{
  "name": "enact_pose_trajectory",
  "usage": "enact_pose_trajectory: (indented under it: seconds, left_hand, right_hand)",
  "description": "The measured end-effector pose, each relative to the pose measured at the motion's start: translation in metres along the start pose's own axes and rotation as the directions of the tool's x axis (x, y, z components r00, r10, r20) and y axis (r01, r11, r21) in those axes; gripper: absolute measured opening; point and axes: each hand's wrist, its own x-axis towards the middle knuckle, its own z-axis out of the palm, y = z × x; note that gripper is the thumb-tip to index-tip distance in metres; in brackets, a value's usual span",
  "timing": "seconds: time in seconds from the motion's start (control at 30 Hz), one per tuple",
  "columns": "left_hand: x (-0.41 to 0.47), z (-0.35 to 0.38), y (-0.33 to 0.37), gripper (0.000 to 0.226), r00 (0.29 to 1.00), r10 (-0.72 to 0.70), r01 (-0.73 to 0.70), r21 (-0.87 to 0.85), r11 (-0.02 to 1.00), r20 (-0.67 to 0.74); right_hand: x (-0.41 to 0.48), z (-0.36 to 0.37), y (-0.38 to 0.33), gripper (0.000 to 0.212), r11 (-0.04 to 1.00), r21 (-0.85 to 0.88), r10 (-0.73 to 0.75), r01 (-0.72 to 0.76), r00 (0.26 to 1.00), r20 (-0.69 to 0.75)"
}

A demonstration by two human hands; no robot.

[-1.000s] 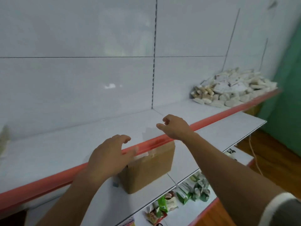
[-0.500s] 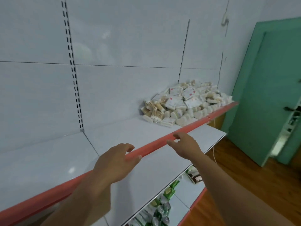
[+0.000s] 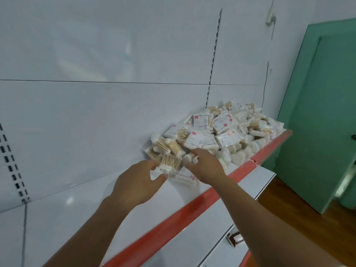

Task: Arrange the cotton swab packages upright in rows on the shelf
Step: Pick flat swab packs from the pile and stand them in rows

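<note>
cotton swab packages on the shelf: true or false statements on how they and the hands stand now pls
1. The cotton swab packages lie heaped on the shelf. True.
2. Some already stand upright in rows. False: all lie jumbled.
3. The left hand and right hand are both at the heap's near end. True.
4. The shelf's edge is blue. False: the front strip is red.

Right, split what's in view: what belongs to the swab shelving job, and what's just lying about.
Job: pile of cotton swab packages; top shelf; left hand and right hand, both at the pile's near edge.
Lying about: lower shelf; small box on it; green door; wooden floor.
</note>
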Motion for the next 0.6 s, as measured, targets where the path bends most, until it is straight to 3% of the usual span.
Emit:
enact_pose_trajectory:
  seconds: [0.2,0.33,0.4,0.47,0.5,0.53,0.6]
  left_hand:
    - [0.041,0.024,-0.007,0.050,0.998,-0.052,0.049,-0.058,0.997,-0.042]
    - [0.058,0.036,-0.007,0.041,0.984,-0.090,0.074,-0.110,0.991,-0.151]
    - [0.062,0.039,-0.007,0.039,0.978,-0.129,0.115,-0.091,0.989,-0.165]
    - [0.064,0.040,-0.012,0.035,0.972,-0.155,0.135,-0.115,0.984,-0.180]
    - [0.066,0.041,-0.016,0.034,0.967,-0.159,0.129,-0.157,0.979,-0.199]
    - [0.068,0.043,-0.020,0.031,0.960,-0.172,0.117,-0.242,0.963,-0.221]
    - [0.069,0.045,-0.021,0.019,0.943,-0.221,0.082,-0.470,0.879,-0.248]
  right_hand:
    - [0.061,0.021,0.000,0.040,0.995,0.000,-0.101,0.101,0.994,0.045]
    - [0.085,0.031,0.004,0.028,0.973,-0.146,-0.178,0.179,0.984,0.023]
    - [0.090,0.029,0.011,0.025,0.969,-0.121,-0.216,0.215,0.976,0.010]
    - [0.086,0.021,0.016,0.027,0.973,0.031,-0.226,0.229,0.972,-0.066]
    - [0.084,0.017,0.017,0.026,0.957,0.192,-0.200,0.219,0.973,-0.116]
    - [0.083,0.014,0.017,0.025,0.899,0.394,-0.150,0.189,0.980,-0.128]
    - [0.078,0.009,0.016,0.019,0.656,0.753,-0.097,0.057,0.995,0.010]
